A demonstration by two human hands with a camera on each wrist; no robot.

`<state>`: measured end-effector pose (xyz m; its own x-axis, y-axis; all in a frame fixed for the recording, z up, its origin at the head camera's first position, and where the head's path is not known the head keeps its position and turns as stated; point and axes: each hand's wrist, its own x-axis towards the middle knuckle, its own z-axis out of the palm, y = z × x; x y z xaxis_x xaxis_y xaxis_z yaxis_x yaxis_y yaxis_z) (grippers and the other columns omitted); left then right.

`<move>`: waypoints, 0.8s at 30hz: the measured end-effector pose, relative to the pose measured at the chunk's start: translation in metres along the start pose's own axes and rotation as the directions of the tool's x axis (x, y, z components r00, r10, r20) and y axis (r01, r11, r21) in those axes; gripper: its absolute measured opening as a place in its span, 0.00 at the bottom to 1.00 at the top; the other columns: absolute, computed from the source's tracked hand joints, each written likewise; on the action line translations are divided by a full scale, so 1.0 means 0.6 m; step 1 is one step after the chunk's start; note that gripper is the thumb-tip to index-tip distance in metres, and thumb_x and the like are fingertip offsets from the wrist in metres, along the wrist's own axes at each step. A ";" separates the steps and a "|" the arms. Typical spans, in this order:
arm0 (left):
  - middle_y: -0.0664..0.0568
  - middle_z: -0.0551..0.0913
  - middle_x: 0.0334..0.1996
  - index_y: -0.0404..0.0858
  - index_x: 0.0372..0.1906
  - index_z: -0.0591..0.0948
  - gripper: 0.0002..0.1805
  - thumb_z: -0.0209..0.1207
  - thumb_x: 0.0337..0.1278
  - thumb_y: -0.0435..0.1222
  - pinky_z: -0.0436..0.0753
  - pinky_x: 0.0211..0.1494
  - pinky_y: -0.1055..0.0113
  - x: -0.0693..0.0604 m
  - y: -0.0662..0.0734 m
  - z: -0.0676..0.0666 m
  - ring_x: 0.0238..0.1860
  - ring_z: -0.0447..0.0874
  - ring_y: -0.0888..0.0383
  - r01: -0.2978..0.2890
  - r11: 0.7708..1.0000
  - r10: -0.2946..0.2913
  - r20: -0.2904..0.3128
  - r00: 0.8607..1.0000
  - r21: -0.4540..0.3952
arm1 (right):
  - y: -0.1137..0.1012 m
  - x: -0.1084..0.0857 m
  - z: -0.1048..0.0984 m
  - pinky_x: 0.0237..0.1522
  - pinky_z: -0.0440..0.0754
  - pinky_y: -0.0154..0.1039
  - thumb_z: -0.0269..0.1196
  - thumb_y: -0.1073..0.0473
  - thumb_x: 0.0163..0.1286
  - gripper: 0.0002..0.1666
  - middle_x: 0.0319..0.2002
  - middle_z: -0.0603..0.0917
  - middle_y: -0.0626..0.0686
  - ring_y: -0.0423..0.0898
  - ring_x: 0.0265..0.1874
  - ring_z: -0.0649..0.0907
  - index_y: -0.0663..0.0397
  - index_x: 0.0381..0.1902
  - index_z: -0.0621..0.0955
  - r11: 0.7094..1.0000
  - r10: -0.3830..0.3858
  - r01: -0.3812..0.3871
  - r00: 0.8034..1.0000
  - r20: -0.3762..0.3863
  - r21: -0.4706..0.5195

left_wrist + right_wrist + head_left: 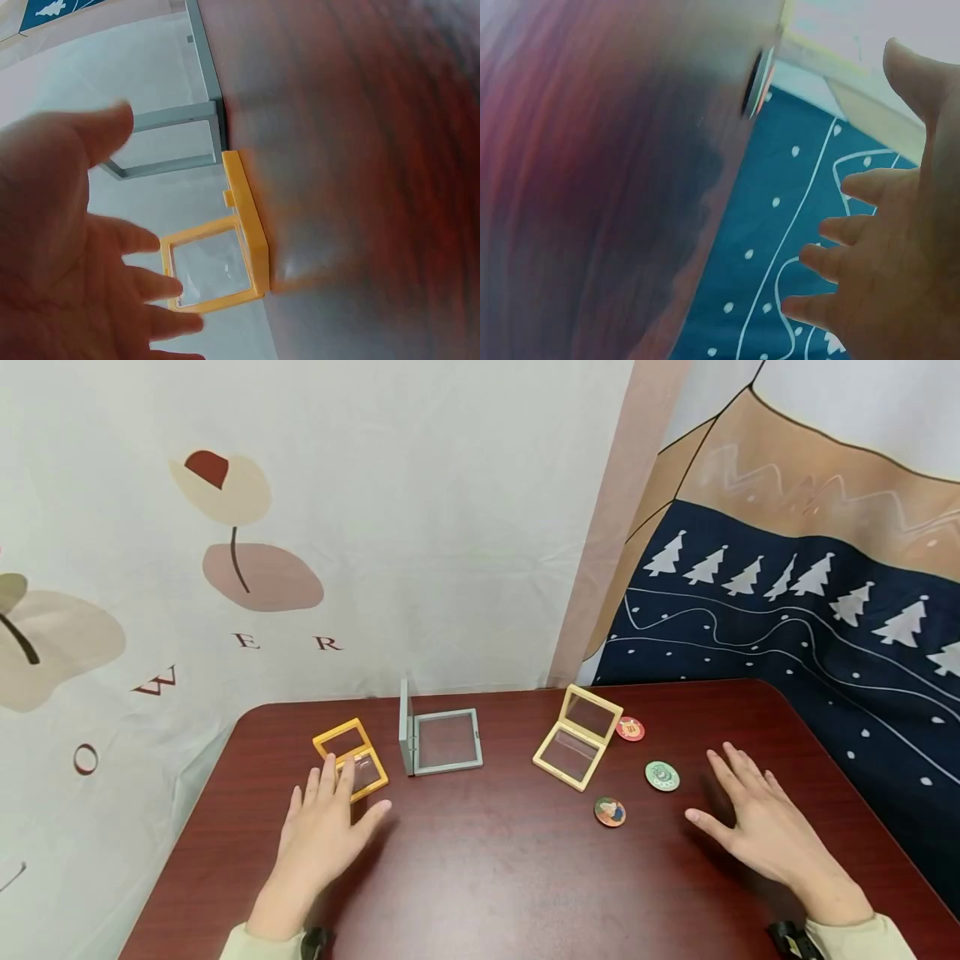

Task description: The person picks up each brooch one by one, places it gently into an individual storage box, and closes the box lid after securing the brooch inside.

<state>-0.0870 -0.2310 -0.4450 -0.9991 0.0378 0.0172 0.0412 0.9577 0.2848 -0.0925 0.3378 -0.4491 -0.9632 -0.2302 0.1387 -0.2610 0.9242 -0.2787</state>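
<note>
My left hand (324, 828) hovers with spread fingers near the orange hinged frame (369, 774), which stands open and has clear film panes. In the left wrist view that orange frame (253, 244) appears beyond the fingertips. A grey hinged frame (448, 770) is right of it, one half upright and the other flat. Farther right lies a cream hinged frame (558, 774), opened out. My right hand (772, 827), fingers extended and holding nothing, is beside a green round badge (662, 776). A badge with a picture (610, 812) and a red badge (630, 729) lie near the cream frame.
A dark red wooden table (487, 877) bears everything; its back edge meets a pale printed curtain (450, 527). At the right hangs a navy cloth with white trees (750, 635). Dark straps circle both wrists.
</note>
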 end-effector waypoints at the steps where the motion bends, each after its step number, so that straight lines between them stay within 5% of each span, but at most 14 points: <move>1: 0.24 0.53 0.78 0.27 0.79 0.61 0.51 0.56 0.71 0.63 0.51 0.74 0.28 0.002 -0.001 -0.002 0.76 0.51 0.22 0.012 1.000 -0.012 0.001 1.000 -0.006 | -0.005 0.001 0.001 0.76 0.45 0.68 0.67 0.35 0.70 0.57 0.77 0.57 0.75 0.73 0.75 0.59 0.69 0.79 0.60 1.000 -0.005 0.005 1.000 0.002 0.003; 11: 0.22 0.64 0.72 0.23 0.75 0.65 0.42 0.59 0.72 0.52 0.67 0.67 0.29 0.014 -0.010 -0.013 0.72 0.61 0.25 0.088 0.995 -0.092 -0.070 0.993 -0.051 | -0.060 0.023 0.010 0.71 0.59 0.72 0.70 0.33 0.66 0.57 0.77 0.62 0.71 0.70 0.74 0.63 0.66 0.77 0.66 0.998 -0.067 0.067 0.997 0.039 0.017; 24: 0.23 0.76 0.59 0.21 0.69 0.71 0.37 0.58 0.72 0.49 0.77 0.52 0.30 0.037 -0.033 -0.022 0.61 0.72 0.27 0.209 0.970 -0.210 0.010 0.978 -0.125 | -0.126 0.043 0.051 0.62 0.76 0.64 0.75 0.38 0.63 0.47 0.67 0.77 0.66 0.63 0.64 0.79 0.65 0.68 0.77 0.982 -0.187 0.187 0.979 0.081 0.008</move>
<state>-0.1098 -0.2530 -0.4377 -0.9855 -0.1611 -0.0523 -0.1685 0.9012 0.3994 -0.0995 0.2529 -0.4538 -0.8995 -0.4227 0.1107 -0.4368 0.8625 -0.2556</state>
